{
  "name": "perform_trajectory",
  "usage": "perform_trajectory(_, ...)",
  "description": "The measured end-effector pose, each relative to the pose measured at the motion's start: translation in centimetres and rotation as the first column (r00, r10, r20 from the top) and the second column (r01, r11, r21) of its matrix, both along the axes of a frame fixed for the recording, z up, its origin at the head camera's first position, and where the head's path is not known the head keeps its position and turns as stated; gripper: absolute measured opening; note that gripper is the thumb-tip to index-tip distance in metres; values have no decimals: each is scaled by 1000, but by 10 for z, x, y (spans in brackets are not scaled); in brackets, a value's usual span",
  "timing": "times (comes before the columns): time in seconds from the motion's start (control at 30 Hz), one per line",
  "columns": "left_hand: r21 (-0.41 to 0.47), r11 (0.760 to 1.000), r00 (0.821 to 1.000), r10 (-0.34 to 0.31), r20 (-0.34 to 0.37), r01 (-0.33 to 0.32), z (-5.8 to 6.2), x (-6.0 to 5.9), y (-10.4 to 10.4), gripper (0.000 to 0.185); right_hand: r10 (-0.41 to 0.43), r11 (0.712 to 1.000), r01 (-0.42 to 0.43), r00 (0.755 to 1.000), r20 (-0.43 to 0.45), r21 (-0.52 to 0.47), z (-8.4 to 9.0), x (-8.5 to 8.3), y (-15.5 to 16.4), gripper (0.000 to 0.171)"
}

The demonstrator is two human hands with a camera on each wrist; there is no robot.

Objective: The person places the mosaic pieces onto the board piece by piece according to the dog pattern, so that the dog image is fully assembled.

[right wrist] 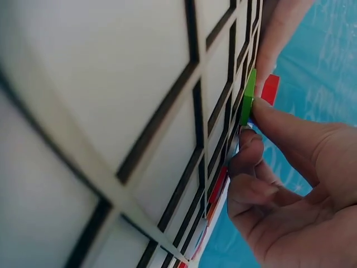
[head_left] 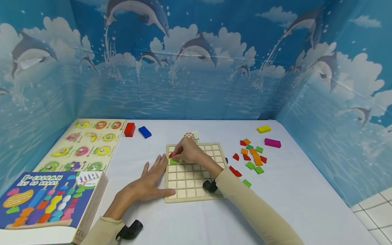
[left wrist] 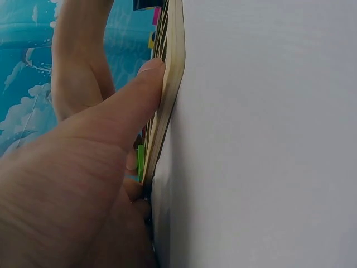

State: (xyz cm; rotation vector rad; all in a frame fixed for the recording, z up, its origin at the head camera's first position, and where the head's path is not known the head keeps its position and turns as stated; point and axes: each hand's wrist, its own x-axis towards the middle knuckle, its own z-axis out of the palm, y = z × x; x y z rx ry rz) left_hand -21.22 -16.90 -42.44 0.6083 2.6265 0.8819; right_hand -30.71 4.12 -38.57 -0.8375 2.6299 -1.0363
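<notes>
Centre frame, the right hand [head_left: 187,151] pinches a green tile [head_left: 174,161] on the grid board [head_left: 196,189]; the left hand [head_left: 150,182] lies flat against the board's left edge on the surface [head_left: 306,190].

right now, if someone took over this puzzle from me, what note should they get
Left hand: flat on the table, fingers straight, thumb pressed against the grid board's left edge, steadying it.
Right hand: pinching a green tile at the board's upper left.
Done: a red tile sits beside the green one; the other cells in view are empty.
Left: loose tiles right of the board, not yet placed.
</notes>
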Motion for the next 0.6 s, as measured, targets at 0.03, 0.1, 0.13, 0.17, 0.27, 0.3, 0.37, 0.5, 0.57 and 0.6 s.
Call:
perform_trajectory(0.03,6,1000,1000,-3,-1,3,0,0,0,123,9,1000,-9,1000,11,-2,0,0,0,3)
perform_trajectory(0.1,17,1000,1000,-2,-2,2,1,1,-1,122,32,999,-32,999,35,-12,0,1,0,2)
perform_trajectory(0.13,19,1000,1000,-3,-3,3,1,2,-1,122,42,999,-42,998,45,-17,0,1,0,4)
perform_trajectory(0.17,26,1000,1000,-6,-3,7,3,3,-2,122,54,998,-53,997,49,-23,0,2,0,6)
perform_trajectory(0.27,23,1000,1000,-8,-4,8,3,3,-2,123,72,997,-70,996,56,-33,2,4,-1,11)
perform_trajectory(0.3,28,1000,1000,-10,-5,11,3,3,-2,122,74,997,-73,996,50,-33,2,4,-1,13)
perform_trajectory(0.37,11,1000,1000,-7,2,7,1,2,-2,123,82,996,-81,996,35,-31,3,5,-1,15)
perform_trajectory(0.5,12,1000,1000,-6,-7,6,-4,0,-2,124,89,996,-89,996,7,0,5,5,-2,17)
perform_trajectory(0.57,18,1000,1000,-5,-19,5,-6,0,-3,125,91,996,-90,996,-12,26,6,6,-2,16)
perform_trajectory(0.6,24,1000,1000,-5,-24,5,-7,0,-3,126,90,995,-89,996,-24,38,6,7,-2,15)
